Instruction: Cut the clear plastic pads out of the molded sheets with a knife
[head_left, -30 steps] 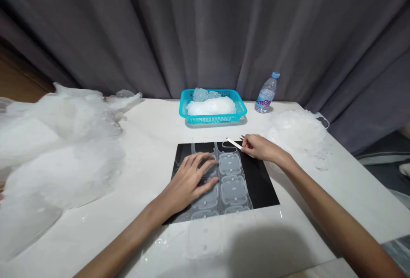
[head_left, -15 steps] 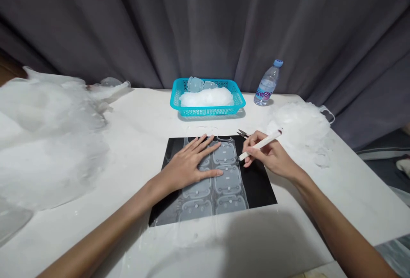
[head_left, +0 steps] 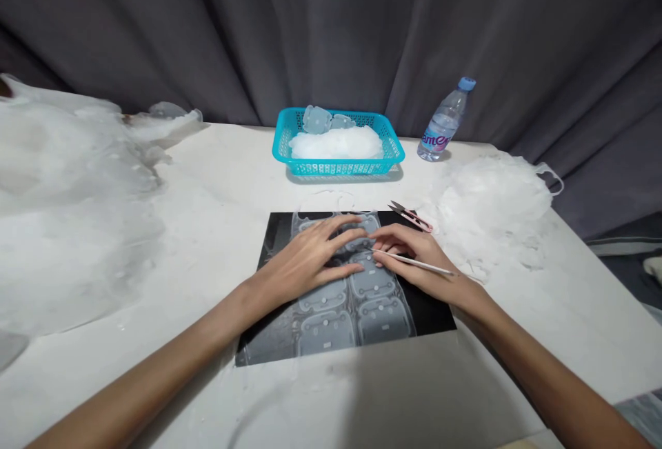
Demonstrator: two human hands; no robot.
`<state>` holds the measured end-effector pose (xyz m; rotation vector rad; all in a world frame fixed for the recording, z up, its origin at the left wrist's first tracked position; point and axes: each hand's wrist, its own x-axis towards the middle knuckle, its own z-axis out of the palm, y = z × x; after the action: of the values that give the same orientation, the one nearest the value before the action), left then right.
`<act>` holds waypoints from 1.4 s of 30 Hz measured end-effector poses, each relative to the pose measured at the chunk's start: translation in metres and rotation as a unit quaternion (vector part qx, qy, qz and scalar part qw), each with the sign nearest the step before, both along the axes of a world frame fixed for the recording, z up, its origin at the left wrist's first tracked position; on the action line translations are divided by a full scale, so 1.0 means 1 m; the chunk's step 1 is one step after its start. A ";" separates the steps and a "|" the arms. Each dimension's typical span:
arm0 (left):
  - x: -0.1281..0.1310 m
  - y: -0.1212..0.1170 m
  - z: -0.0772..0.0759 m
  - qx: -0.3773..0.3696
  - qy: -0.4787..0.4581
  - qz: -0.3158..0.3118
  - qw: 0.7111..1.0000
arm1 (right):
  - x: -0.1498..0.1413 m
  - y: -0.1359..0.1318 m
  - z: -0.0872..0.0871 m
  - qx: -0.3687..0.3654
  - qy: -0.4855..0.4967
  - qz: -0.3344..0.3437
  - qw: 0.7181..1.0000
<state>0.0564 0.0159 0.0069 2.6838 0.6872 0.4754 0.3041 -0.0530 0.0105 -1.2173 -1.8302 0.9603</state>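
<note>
On the table (head_left: 217, 187) a black mat (head_left: 431, 314) is noted. Across its middle a clear moulded sheet (head_left: 383, 318) is laid (panels in two columns). Beyond the mat a blue basket (head_left: 341, 166) is placed. At mat centre the left hand (head_left: 313, 256) is spread, nothing gripped. Right of mat centre, a slim white tool (head_left: 427, 267) is pinched by the right hand (head_left: 421, 252). Snips (head_left: 416, 220) are set at the mat's far-right corner.

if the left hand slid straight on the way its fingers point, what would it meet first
Probably the right hand, close ahead of the left hand; unclear depth leaves open whether they touch.
</note>
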 end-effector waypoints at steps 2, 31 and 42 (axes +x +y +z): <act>0.000 0.001 -0.001 -0.016 0.002 -0.010 1.000 | 0.000 -0.002 0.001 0.018 -0.020 0.000 1.000; 0.004 0.003 -0.013 -0.019 0.005 -0.001 1.000 | -0.011 -0.009 -0.001 0.111 -0.095 0.015 0.989; 0.004 0.002 -0.009 -0.034 0.013 0.001 0.999 | -0.016 -0.009 -0.002 0.128 -0.120 0.011 0.984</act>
<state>0.0608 0.0182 -0.0022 2.6290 0.7015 0.4110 0.2884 -0.0621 0.0090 -1.1939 -2.0846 0.5831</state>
